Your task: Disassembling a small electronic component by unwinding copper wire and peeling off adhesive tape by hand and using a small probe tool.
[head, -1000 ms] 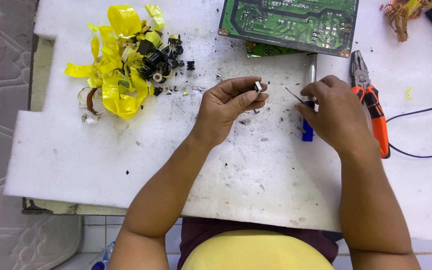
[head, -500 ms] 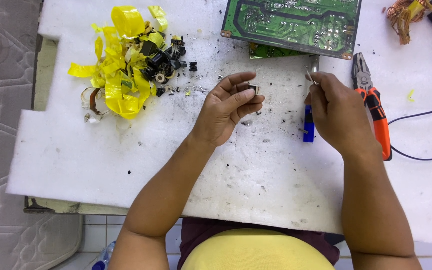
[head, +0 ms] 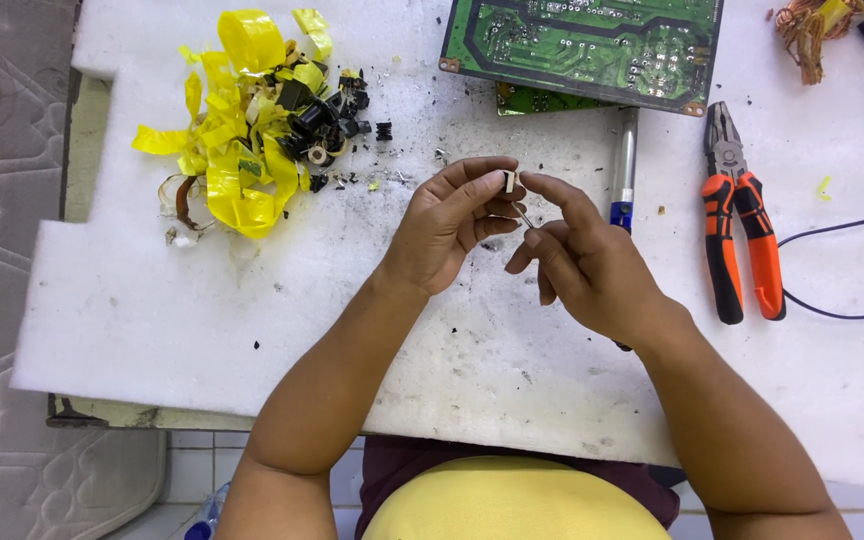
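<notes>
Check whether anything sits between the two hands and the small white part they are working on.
Nothing visible does: the left hand pinches the small white part in its fingertips, and the right hand touches it directly.

One camera on the person's head, looking straight down, close over the hands (head: 512, 235) and white table (head: 252, 300).

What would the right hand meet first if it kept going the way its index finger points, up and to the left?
Probably the small white part pinched in the left hand; the right hand fingertip already sits beside it. Depth is unclear from this one view.
</notes>
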